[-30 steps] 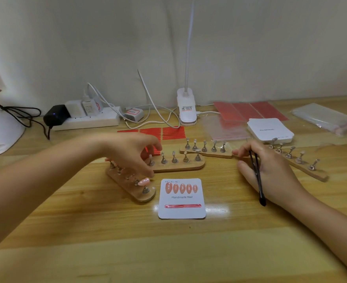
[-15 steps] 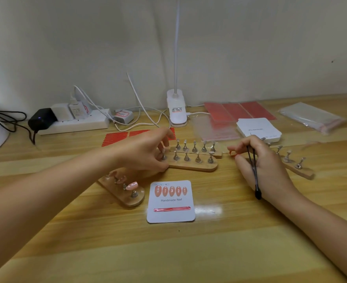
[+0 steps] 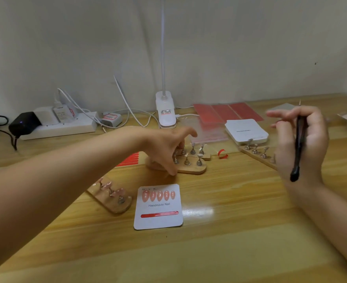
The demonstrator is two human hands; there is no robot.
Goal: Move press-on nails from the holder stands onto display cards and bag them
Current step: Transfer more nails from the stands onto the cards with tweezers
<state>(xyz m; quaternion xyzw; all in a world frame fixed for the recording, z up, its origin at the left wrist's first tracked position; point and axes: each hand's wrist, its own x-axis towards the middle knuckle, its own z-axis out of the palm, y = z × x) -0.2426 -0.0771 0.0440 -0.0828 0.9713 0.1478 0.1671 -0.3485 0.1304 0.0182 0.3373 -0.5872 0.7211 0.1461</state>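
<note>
Wooden table (image 3: 229, 252): left hand (image 3: 164, 148) spread on holder stand (image 3: 191, 169), right hand (image 3: 303, 144) gripping tool (image 3: 298, 148).

A white display card (image 3: 158, 207) with rounded corners is seen lying flat at lower centre of the frame; five pink press-on nails (image 3: 159, 195) are set in a row along its top, above the words "Handmade Nail" and a red strip. Just left of it, a wooden holder stand (image 3: 115, 203) is laid at an angle, with pink nails carried on some of its metal pegs. At centre, two more wooden stands (image 3: 193, 169) with bare metal pegs are set side by side. A fourth stand (image 3: 258, 154) is placed at centre right, and a stack of blank cards (image 3: 246, 130) sits just behind it.
</note>
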